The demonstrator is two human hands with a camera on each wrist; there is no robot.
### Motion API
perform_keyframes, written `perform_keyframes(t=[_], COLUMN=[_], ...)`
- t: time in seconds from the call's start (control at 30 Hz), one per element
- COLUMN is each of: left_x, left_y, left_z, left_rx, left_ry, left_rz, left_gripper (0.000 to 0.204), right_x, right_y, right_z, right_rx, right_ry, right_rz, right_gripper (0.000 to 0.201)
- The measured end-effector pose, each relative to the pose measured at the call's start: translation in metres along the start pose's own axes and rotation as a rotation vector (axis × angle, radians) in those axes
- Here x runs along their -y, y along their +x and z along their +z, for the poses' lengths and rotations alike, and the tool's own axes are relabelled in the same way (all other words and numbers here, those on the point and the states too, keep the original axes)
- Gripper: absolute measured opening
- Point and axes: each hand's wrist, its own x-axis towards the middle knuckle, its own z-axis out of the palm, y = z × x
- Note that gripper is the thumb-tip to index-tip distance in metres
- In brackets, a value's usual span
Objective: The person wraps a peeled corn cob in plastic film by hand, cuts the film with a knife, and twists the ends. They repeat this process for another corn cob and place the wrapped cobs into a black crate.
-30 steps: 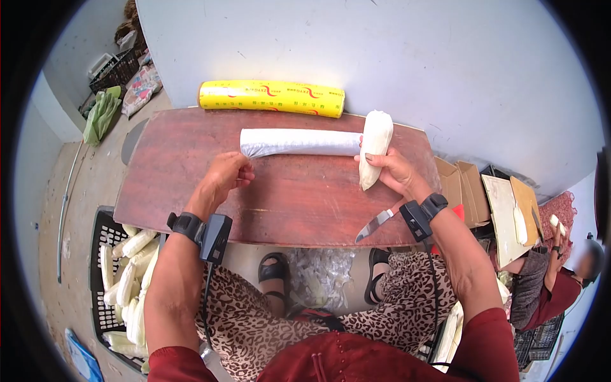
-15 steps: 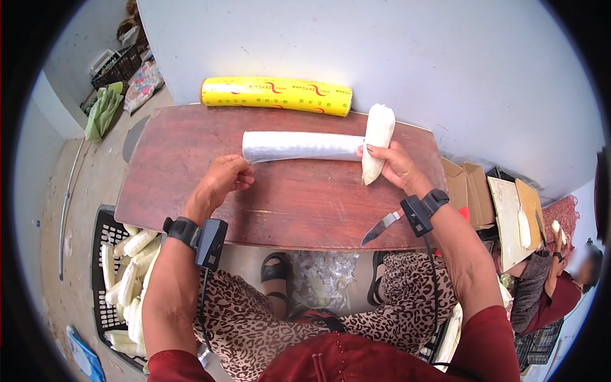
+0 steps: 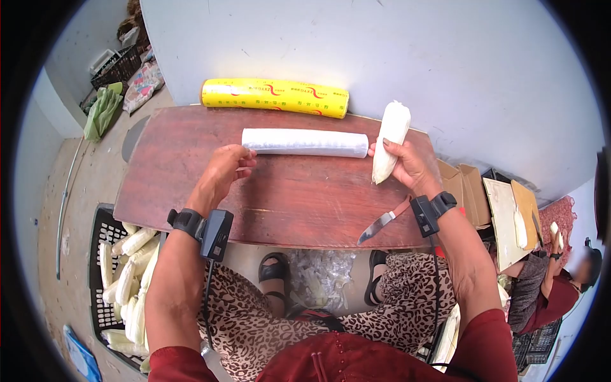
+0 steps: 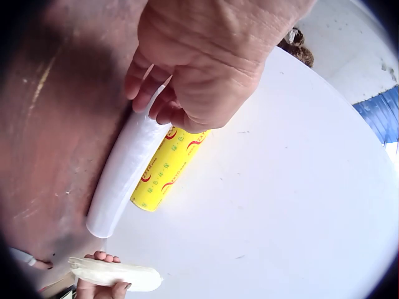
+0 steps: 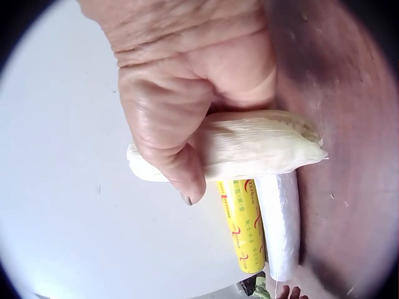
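Note:
In the head view, my right hand (image 3: 410,164) grips a pale, husk-covered ear of corn (image 3: 391,130), just beyond the right end of the roll of clear plastic film (image 3: 305,142). The right wrist view shows the thumb across the corn (image 5: 249,146), whose open husk end points over the table. My left hand (image 3: 228,167) is at the roll's left end. In the left wrist view, its curled fingers and thumb pinch the edge of the film (image 4: 161,93). A knife (image 3: 379,226) lies on the table (image 3: 184,172) below my right hand.
A yellow printed roll (image 3: 273,97) lies along the table's back edge against the wall. On the floor at left, a black crate (image 3: 98,290) holds several ears of corn. Cardboard (image 3: 472,191) stands at right, with another person (image 3: 552,290) beyond.
My right hand has shifted right with the corn, away from the film roll's right end. My left hand stays at the roll's left end and has risen slightly toward it.

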Motion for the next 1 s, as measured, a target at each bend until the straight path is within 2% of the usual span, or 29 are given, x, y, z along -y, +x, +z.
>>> perform_keyframes(t=[0.27,0.63,0.73,0.83,1.0], left_x=[0.001,-0.019,-0.02,-0.024,-0.028], left_y=[0.007,0.015,0.012,0.01,0.018], left_z=[-0.003,0.02,0.015,0.014,0.016], left_rx=[-0.002,-0.063,-0.063,-0.06,-0.053], left_ry=[-0.048,-0.174,-0.141,-0.146,-0.225], left_rz=[0.024,0.098,0.119,0.139,0.239], left_gripper=[0.017,0.019,0.019,0.017,0.015], right_x=[0.008,0.018,0.019,0.021,0.034], right_y=[-0.012,-0.004,-0.008,-0.011,-0.006], right_z=[0.008,0.02,0.017,0.017,0.027], right_rx=[-0.001,-0.033,0.005,-0.035,-0.033], right_ry=[-0.006,-0.008,0.016,0.002,0.024], right_rz=[-0.057,-0.158,-0.15,-0.164,-0.253], right_gripper=[0.035,0.03,0.037,0.036,0.033])
